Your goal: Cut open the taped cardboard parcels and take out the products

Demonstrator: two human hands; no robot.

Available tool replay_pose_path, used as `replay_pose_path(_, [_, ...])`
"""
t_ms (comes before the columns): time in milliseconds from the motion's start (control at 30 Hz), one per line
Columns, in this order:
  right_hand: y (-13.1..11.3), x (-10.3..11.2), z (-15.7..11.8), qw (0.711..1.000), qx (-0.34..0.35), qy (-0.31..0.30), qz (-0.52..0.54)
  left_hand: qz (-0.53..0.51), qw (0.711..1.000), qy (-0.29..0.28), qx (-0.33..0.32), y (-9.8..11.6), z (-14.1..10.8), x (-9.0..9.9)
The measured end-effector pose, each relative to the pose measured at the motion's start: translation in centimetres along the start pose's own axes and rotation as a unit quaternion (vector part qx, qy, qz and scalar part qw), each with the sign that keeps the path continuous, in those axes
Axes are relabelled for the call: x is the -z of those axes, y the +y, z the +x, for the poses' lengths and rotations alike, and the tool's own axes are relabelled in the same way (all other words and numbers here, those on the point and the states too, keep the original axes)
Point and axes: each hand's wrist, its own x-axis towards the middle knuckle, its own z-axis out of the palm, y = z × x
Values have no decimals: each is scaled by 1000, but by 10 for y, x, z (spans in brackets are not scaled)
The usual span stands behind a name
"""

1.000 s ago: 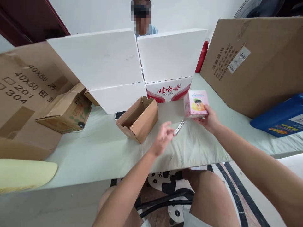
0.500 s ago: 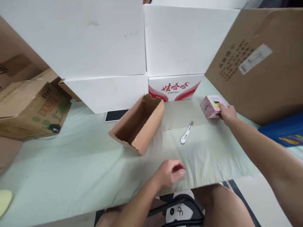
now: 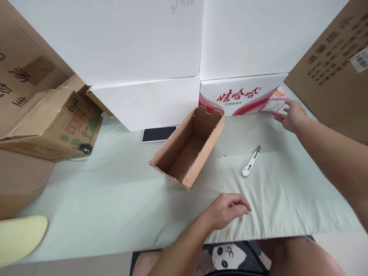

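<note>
Pink box (image 3: 275, 104): on the desk (image 3: 115, 207), right of and beyond the open box (image 3: 204, 156). Right hand (image 3: 297, 115): fingers apart, at the pink box; contact uncertain. Left hand (image 3: 225, 211): curled, nearer than the open box; whether fingertips meet, cannot tell. Cutter (image 3: 251, 163): right of the open box. Hazards: fingertips catching could tip the pink box; a low sweep inward could knock the cutter.
</note>
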Motion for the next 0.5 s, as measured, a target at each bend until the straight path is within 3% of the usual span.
replay_pose_path(167, [-39,0,-94,978,140,-141,-62,-22,999,-10,-30,-2,-6,-5])
replay_pose_path(333, [-82,-46,-186,886,291,-264,-247,12,999,-7,-46,1,-19,-10])
replay_pose_path(433, [-97,-80,-207,852,275,-268,-356,46,998,-10,-40,3,-28,-13])
replay_pose_path(500, [-100,-94,-213,857,208,-263,-391,53,998,-12,-44,3,-34,-13])
